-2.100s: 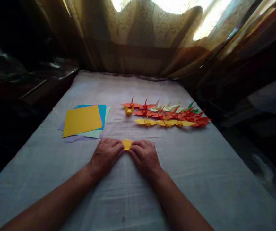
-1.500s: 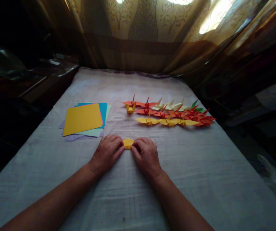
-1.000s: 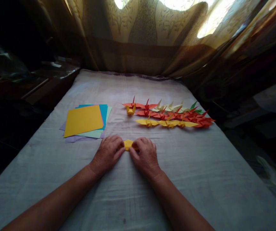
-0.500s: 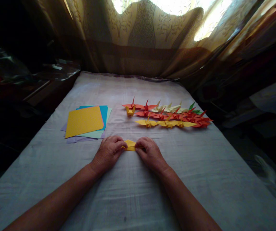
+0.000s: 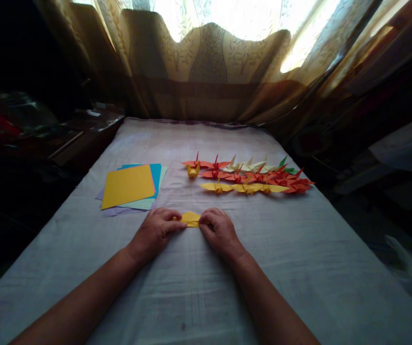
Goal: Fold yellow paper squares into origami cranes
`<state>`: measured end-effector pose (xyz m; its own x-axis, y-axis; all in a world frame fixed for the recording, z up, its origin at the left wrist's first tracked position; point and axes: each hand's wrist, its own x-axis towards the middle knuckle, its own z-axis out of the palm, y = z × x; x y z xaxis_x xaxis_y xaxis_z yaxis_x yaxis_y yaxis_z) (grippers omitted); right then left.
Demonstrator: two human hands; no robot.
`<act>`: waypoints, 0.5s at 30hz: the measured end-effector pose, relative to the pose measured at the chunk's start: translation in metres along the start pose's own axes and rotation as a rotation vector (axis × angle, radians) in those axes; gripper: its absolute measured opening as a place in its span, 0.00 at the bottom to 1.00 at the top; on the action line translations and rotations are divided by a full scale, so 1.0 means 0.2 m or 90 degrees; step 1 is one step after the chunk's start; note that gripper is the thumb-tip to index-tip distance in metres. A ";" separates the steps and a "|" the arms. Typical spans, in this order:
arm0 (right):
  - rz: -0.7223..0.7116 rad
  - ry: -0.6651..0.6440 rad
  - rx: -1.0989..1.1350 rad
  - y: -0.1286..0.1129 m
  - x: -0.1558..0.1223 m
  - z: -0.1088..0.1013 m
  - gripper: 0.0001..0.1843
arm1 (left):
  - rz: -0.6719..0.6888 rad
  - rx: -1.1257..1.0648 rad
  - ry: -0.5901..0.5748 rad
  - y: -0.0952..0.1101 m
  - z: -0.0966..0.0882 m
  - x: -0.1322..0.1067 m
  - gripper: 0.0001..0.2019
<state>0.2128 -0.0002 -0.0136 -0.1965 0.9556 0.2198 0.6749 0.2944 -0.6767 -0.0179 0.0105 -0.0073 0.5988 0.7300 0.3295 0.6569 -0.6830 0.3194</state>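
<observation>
A small piece of folded yellow paper (image 5: 191, 220) lies low on the cloth between my hands. My left hand (image 5: 156, 229) pinches its left end between thumb and fingers. At the opposite end, my right hand (image 5: 220, 232) grips the paper, its fingertips curled over and hiding that end. The paper's middle shows a peaked upper edge and a crease running across. Beyond my right hand stand rows of folded paper cranes: yellow cranes (image 5: 247, 188) nearest, red cranes (image 5: 238, 177) behind, then cream cranes (image 5: 251, 165) and a green one (image 5: 285, 164).
Left of centre lies a fanned stack of square paper sheets (image 5: 129, 187), yellow on top with blue, pale green and lilac beneath. A small yellow folded piece (image 5: 192, 170) sits at the rows' left end. A patterned curtain (image 5: 206, 67) hangs behind the cloth-covered surface (image 5: 188, 297).
My left hand has shifted slightly left along the paper, so more of the yellow shows. Both hands keep their hold. The whole view has tilted up a little.
</observation>
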 end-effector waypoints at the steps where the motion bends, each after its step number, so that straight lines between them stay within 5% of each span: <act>1: -0.003 0.004 0.000 0.00 0.00 0.00 0.07 | 0.016 0.026 -0.007 0.00 -0.01 -0.01 0.14; 7: -0.005 0.006 -0.052 -0.02 0.00 0.00 0.09 | 0.115 0.161 -0.082 0.01 -0.10 -0.02 0.18; 11: -0.052 -0.035 -0.162 -0.05 -0.03 0.01 0.17 | 0.119 0.187 -0.117 0.01 -0.11 -0.01 0.19; 15: -0.082 -0.073 -0.252 -0.08 -0.04 0.02 0.15 | 0.094 0.182 -0.119 0.01 -0.10 -0.03 0.20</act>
<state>0.2012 -0.0119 -0.0079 -0.3601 0.9133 0.1904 0.8557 0.4047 -0.3225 -0.0285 0.0050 0.0088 0.7531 0.6336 0.1772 0.6423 -0.7664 0.0110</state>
